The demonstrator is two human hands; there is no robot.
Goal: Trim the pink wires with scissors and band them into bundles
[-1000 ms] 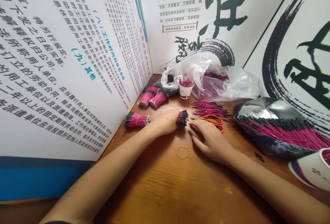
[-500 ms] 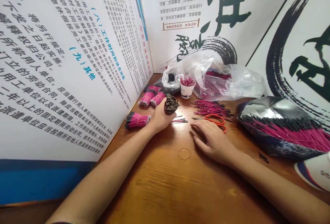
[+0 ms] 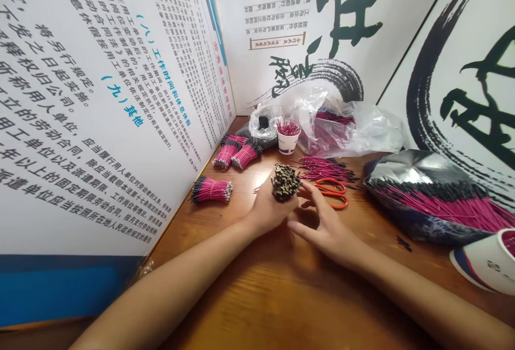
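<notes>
My left hand (image 3: pixel 266 209) is wrapped round a thick bundle of wires (image 3: pixel 285 182), its dense dark and brassy ends facing up toward me. Close against the bundle's right side is my right hand (image 3: pixel 328 226). The thumb and fingers of that hand are bent and apart, with fingertips at or very near the bundle and my left hand. I see nothing held in it, though the inner side of the fingers is partly hidden. Orange-handled scissors (image 3: pixel 333 189) lie just beyond it, beside a pile of loose magenta wires (image 3: pixel 328 170) with black ends.
Banded wire bundles (image 3: pixel 211 189) lie at the left near the wall panel. Behind stand a paper cup (image 3: pixel 287 143) of wires and a clear plastic bag (image 3: pixel 362 132). A dark bag (image 3: pixel 402 226) full of wires and a tipped paper cup (image 3: pixel 477 267) are at the right.
My left hand has brought the bundle right and nearer to me, and my right hand has come up beside it. The rubber band seen on the table before no longer shows.
</notes>
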